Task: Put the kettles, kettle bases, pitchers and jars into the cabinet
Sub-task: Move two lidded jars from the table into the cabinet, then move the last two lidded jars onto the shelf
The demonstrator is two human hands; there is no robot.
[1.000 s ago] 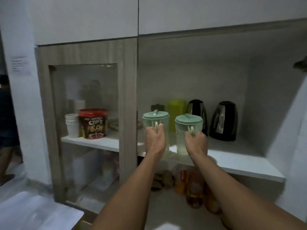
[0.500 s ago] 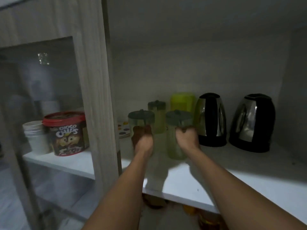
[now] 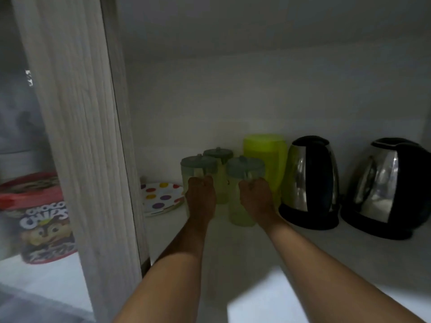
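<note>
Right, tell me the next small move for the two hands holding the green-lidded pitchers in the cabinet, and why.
Probably let go of both handles and draw the arms back. The left hand and right hand each grip a clear plastic pitcher with a green lid, both upright and seemingly resting on the white shelf, beside a third lidded pitcher and the tall yellow-green pitcher.

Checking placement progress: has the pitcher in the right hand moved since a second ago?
Yes. The right-hand pitcher went from the shelf's front edge deeper in, now beside the yellow-green pitcher.
</note>
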